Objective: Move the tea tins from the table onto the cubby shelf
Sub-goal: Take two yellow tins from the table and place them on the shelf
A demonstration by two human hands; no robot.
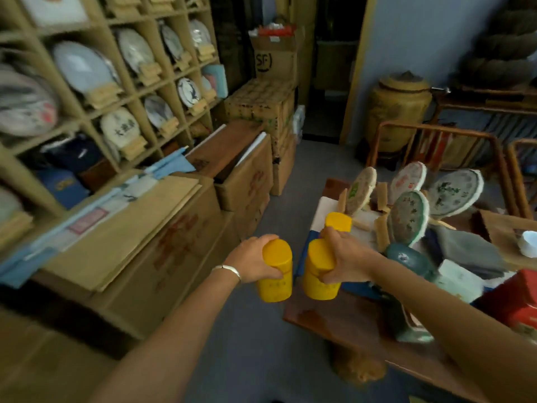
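My left hand (255, 257) grips a yellow tea tin (276, 274) upright over the floor, left of the table. Fingers of my right hand (345, 257) curl round a second yellow tea tin (318, 274) at the table's left edge. A third yellow tin (338, 221) stands on the table (334, 318) just behind that hand. The wooden cubby shelf (96, 112) fills the left wall, its cells holding round tea cakes on stands.
Cardboard boxes (162, 228) line the floor under the shelf. Wrapped tea cakes (409, 216), a teal jar (406, 257), a red box (514, 298) and cloths crowd the table. Grey floor runs between boxes and table. A large clay jar (398, 112) stands at the back.
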